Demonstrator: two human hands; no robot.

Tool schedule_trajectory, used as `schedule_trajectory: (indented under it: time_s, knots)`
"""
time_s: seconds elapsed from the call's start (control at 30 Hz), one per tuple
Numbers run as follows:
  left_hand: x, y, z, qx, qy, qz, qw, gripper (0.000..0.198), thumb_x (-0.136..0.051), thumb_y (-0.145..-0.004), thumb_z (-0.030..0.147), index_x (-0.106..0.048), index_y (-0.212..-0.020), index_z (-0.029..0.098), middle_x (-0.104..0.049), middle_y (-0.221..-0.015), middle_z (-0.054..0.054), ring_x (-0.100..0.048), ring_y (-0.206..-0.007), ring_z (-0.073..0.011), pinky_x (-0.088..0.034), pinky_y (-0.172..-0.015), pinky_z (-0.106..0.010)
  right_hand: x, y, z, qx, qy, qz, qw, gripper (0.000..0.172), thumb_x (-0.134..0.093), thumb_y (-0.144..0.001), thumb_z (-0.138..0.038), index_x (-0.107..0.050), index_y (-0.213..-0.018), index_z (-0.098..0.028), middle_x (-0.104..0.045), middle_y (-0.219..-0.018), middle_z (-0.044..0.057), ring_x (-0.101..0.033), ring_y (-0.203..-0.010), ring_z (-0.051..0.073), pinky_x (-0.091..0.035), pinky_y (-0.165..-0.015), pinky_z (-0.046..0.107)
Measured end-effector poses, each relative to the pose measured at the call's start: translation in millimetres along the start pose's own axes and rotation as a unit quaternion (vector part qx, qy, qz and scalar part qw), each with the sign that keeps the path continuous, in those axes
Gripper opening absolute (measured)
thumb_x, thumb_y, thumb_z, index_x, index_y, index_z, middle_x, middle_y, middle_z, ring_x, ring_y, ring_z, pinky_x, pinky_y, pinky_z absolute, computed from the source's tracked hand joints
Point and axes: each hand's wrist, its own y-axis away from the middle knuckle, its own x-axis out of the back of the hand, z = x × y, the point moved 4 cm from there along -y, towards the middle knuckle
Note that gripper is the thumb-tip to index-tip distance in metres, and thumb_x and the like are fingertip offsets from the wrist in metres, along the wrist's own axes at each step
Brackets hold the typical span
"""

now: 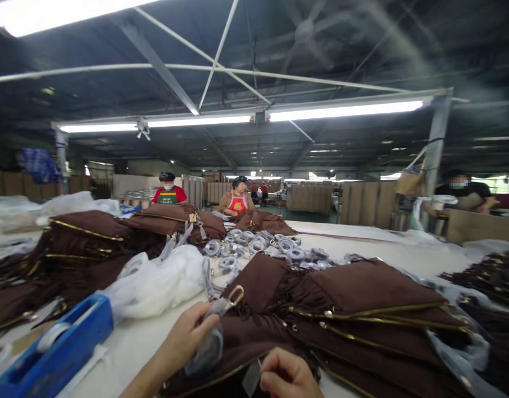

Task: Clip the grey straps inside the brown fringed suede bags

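My left hand [192, 333] is closed around a coiled strap [206, 354] in clear plastic wrap. The strap's gold clip [236, 296] sticks out past the fingers. Beneath both hands lies a brown fringed bag [254, 334] with a gold zipper along its edge. My right hand [288, 373] is pinched closed at the near side of this bag. A small pale tag [251, 379] shows at its fingertips; what exactly the fingers grip is hidden. More brown bags [362, 287] are stacked just to the right.
Several wrapped coiled straps [256, 245] lie mid-table. A blue tape dispenser [59, 354] and a white plastic bag [158, 282] are at left. Brown bag piles [88, 226] stand farther back. Across the table are two people in aprons [237, 204]; another person [461, 190] is at right.
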Motion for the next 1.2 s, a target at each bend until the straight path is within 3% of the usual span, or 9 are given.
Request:
schedule_trajectory:
  time_s: [0.07, 0.13, 0.27, 0.37, 0.5, 0.63, 0.9, 1.07, 1.2]
  knots:
    - [-3.6, 1, 6, -0.042, -0.065, 0.01, 0.997, 0.027, -0.048, -0.086, 0.036, -0.062, -0.071, 0.02, -0.062, -0.084, -0.003, -0.057, -0.085, -0.0205, -0.045, -0.081, -0.029, -3, 0, -1, -0.017, -0.064, 0.029, 0.997, 0.027, -0.069, -0.069, -0.043, -0.055, -0.066, -0.02, -0.043, -0.044, -0.008, -0.038, -0.037, 0.007, -0.025, -0.04, 0.02]
    - [-11.3, -1, 7, -0.058, -0.083, 0.006, 0.995, 0.024, -0.045, -0.086, 0.027, -0.068, -0.089, 0.022, -0.067, -0.102, -0.004, -0.059, -0.098, -0.0214, -0.044, -0.091, -0.029, -5, 1, -6, -0.023, -0.09, 0.05, 0.994, 0.03, -0.07, -0.066, -0.045, -0.053, -0.064, -0.02, -0.041, -0.04, -0.01, -0.033, -0.034, 0.006, -0.021, -0.038, 0.019]
    - [-28.8, -4, 6, -0.073, -0.091, -0.035, 0.993, 0.046, -0.036, -0.086, 0.019, -0.062, -0.122, 0.028, -0.066, -0.116, -0.001, -0.06, -0.107, -0.019, -0.042, -0.095, -0.028, -6, 5, -16, -0.036, -0.119, 0.054, 0.991, 0.024, -0.069, -0.067, -0.038, -0.054, -0.063, -0.019, -0.042, -0.038, -0.01, -0.029, -0.034, 0.005, -0.021, -0.038, 0.018]
    - [-37.7, -4, 13, -0.096, -0.102, -0.075, 0.987, 0.041, -0.033, -0.085, 0.016, -0.069, -0.103, 0.027, -0.067, -0.097, -0.001, -0.062, -0.091, -0.017, -0.046, -0.082, -0.026, -3, 6, -19, -0.041, -0.146, 0.061, 0.987, 0.02, -0.069, -0.066, -0.033, -0.055, -0.064, -0.019, -0.045, -0.039, -0.01, -0.031, -0.035, 0.005, -0.021, -0.039, 0.018]
    - [-41.8, 0, 25, -0.119, -0.137, -0.051, 0.982, 0.028, -0.032, -0.082, 0.015, -0.059, -0.078, 0.022, -0.059, -0.084, -0.002, -0.059, -0.08, -0.0177, -0.044, -0.073, -0.028, -2, 4, -18, -0.034, -0.143, 0.076, 0.986, 0.017, -0.067, -0.065, -0.029, -0.057, -0.062, -0.017, -0.048, -0.04, -0.008, -0.034, -0.035, 0.005, -0.021, -0.039, 0.018]
    - [-51.9, 4, 33, -0.145, -0.191, -0.055, 0.969, 0.017, -0.04, -0.089, 0.03, -0.052, -0.079, 0.022, -0.057, -0.084, -0.002, -0.056, -0.078, -0.0198, -0.042, -0.071, -0.03, -3, 2, -17, -0.012, -0.14, 0.085, 0.986, 0.014, -0.066, -0.066, -0.027, -0.058, -0.063, -0.016, -0.05, -0.045, -0.007, -0.037, -0.035, 0.005, -0.023, -0.039, 0.018]
    - [-58.3, 0, 22, -0.105, -0.191, 0.007, 0.976, 0.037, -0.028, -0.099, 0.036, -0.054, -0.075, 0.022, -0.056, -0.079, -0.001, -0.059, -0.076, -0.017, -0.044, -0.072, -0.028, -7, 1, -14, -0.009, -0.109, 0.104, 0.989, 0.011, -0.064, -0.066, -0.025, -0.058, -0.063, -0.017, -0.048, -0.044, -0.007, -0.04, -0.036, 0.007, -0.026, -0.039, 0.018]
    - [-54.2, -1, 19, -0.146, -0.148, -0.019, 0.978, 0.033, -0.039, -0.093, 0.028, -0.063, -0.116, 0.032, -0.064, -0.097, -0.001, -0.062, -0.086, -0.0159, -0.047, -0.076, -0.023, -4, 4, -19, 0.026, -0.086, 0.139, 0.986, 0.011, -0.063, -0.069, -0.025, -0.059, -0.064, -0.017, -0.05, -0.048, -0.007, -0.044, -0.04, 0.008, -0.032, -0.042, 0.018]
    - [-46.6, -7, 12, -0.099, -0.091, -0.044, 0.99, 0.03, -0.042, -0.092, 0.034, -0.071, -0.09, 0.027, -0.068, -0.089, -0.002, -0.061, -0.086, -0.0197, -0.046, -0.079, -0.027, -2, 6, -19, 0.026, -0.06, 0.136, 0.989, 0.01, -0.063, -0.07, -0.024, -0.06, -0.064, -0.017, -0.05, -0.047, -0.007, -0.046, -0.04, 0.008, -0.033, -0.043, 0.018]
